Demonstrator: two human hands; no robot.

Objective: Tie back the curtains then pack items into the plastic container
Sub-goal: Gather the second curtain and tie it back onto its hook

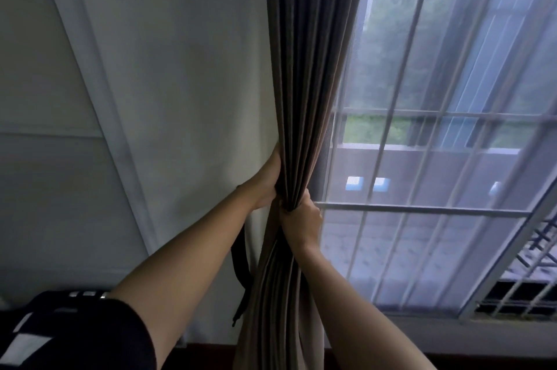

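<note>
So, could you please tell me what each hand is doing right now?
Left hand: grips the gathered curtain.
Right hand: grips the same curtain, just below.

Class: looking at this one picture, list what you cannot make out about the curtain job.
Head view: fingers of the left hand are hidden behind the gathered curtain.
Head view: the dark strap has its upper end hidden behind the left forearm.
Head view: the curtain's top and hem are cut off by the frame edges.

Bare left forearm [196, 249], bare right forearm [340, 294], dark sleeve [120, 336] above left elbow (black or navy)
</note>
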